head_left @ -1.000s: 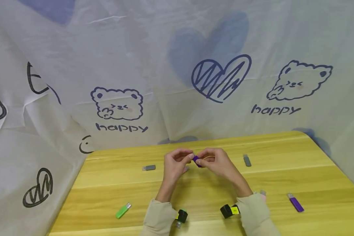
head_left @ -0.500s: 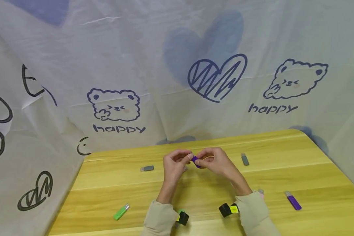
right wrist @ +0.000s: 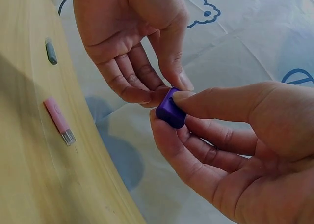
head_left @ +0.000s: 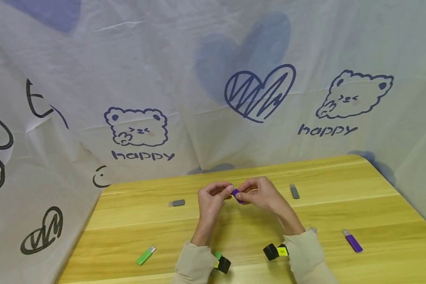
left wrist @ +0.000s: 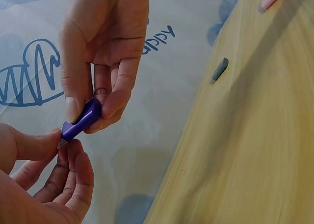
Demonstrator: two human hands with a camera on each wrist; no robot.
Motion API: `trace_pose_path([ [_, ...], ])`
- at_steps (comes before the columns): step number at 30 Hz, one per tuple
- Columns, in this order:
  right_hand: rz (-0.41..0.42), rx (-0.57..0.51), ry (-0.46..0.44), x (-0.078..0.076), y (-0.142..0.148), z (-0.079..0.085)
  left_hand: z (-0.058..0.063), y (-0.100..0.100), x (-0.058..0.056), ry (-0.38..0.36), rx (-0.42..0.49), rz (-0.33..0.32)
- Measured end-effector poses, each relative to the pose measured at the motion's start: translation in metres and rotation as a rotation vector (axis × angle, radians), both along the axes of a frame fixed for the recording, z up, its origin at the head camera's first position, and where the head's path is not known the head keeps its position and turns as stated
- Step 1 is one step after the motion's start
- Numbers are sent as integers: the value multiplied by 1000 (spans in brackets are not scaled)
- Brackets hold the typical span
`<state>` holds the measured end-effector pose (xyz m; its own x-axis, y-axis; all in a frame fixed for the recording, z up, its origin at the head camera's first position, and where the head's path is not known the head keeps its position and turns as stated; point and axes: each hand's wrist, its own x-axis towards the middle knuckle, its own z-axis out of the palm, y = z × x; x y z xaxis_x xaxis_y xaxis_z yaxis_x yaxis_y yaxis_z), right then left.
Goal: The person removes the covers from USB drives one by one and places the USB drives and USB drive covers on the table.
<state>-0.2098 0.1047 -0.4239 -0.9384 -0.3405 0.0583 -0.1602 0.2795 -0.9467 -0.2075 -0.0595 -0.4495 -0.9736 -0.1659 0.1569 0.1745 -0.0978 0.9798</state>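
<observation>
A purple USB flash drive (head_left: 237,196) is held above the far part of the table, between both hands. My right hand (head_left: 265,195) pinches its purple body between thumb and fingers. At the drive's other end, the thumb and fingertips of my left hand (head_left: 211,199) pinch the plug end, whose clear tip (left wrist: 62,143) just shows in the left wrist view. In the right wrist view, the rounded purple end (right wrist: 170,112) faces the camera and the plug is hidden behind fingers.
On the wooden table (head_left: 255,252) lie two grey flash drives (head_left: 178,202), a green one (head_left: 146,255) and another purple one (head_left: 352,241). A pink drive (right wrist: 58,116) lies below the left hand. Sleeves and wrist cameras partly cover others. A printed cloth (head_left: 198,79) hangs behind.
Both hands keep their pinch on the purple flash drive, almost in place. The left wrist has shifted slightly right, and the head view has turned a little.
</observation>
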Motion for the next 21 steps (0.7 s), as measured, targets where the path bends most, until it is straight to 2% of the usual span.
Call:
trace_pose_path([
  [7, 18, -3, -2, 1, 1, 1, 2, -1, 2, -60, 44, 19],
  [13, 52, -18, -34, 2, -2, -2, 8, -26, -2, -25, 116, 90],
  [15, 45, -10, -44, 1, -5, -4, 8, -32, -3, 2, 128, 87],
  [21, 2, 7, -27, -5, -6, -12, 9, -39, -8, -26, 143, 37],
])
